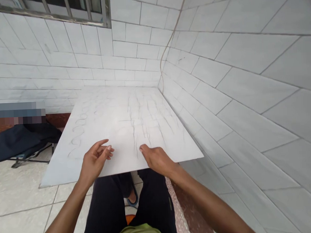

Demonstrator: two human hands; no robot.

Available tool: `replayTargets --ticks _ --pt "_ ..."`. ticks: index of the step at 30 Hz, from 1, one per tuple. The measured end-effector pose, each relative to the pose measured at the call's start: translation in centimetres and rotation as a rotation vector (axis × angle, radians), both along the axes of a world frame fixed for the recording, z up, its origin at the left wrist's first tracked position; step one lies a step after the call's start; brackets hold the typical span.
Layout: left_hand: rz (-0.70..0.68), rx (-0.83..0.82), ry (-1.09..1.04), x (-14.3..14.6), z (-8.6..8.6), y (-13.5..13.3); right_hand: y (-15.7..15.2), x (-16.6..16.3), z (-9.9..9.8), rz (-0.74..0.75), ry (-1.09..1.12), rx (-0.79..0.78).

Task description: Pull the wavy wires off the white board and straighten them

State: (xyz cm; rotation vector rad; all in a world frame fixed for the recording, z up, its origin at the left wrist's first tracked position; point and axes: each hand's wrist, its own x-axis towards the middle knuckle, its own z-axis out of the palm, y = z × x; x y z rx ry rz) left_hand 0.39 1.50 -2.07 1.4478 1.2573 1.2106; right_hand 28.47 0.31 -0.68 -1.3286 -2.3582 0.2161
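A large white board (115, 139) lies flat in front of me, its near edge above my knees. Grey wavy loops run down its left side, and long, uneven dark lines cover the middle and right. Over the near left part hovers my left hand (96, 157), fingers loosely bent and apart, nothing visible in it. My right hand (158, 159) is at the near edge, right of centre, with fingers curled in and the thumb pressed against them. Whatever it may hold is hidden beneath the fingers. Whether either hand touches the board I cannot tell.
White tiled walls (247, 92) meet at a corner behind and right of the board. A cable (172, 35) hangs down that corner. Left stands a folding seat with dark cloth (25, 141), beside a blurred patch. A barred window (68, 8) is above.
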Motion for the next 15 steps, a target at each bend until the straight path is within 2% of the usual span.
replayTargets --ticks 4,8,12,15 --pt "0.017 -0.027 0.146 -0.5 -3.4 0.0 9.8 -0.7 2.4 -0.064 0.035 -0.011" --pt "-0.028 -0.098 0.262 -0.6 -6.2 -0.3 21.5 -3.1 4.1 -0.172 0.140 -0.051" --pt "0.002 -0.107 0.291 -0.6 -8.0 -0.2 32.9 -5.9 4.6 -0.339 0.113 -0.157" --pt "0.023 -0.073 0.287 -0.5 -9.5 -0.6 39.3 -7.5 4.3 -0.408 0.089 -0.180"
